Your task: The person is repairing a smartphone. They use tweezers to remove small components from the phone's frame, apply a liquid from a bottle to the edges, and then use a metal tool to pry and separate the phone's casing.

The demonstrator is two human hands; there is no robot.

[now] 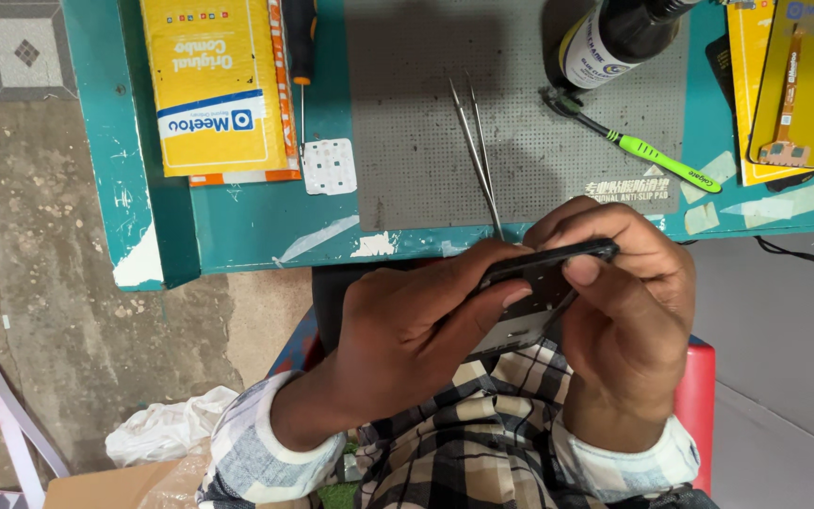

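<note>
Black phone frame (pixel 541 273) pinched between left hand (pixel 407 330) and right hand (pixel 628 311).

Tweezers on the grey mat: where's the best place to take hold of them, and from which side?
Probably mid-shaft of the tweezers, pinching across both legs from above. They lie flat on the grey mat, joined end toward the hands, tips away and slightly spread. Come from the left hand side; the bottle and toothbrush crowd the right.
</note>
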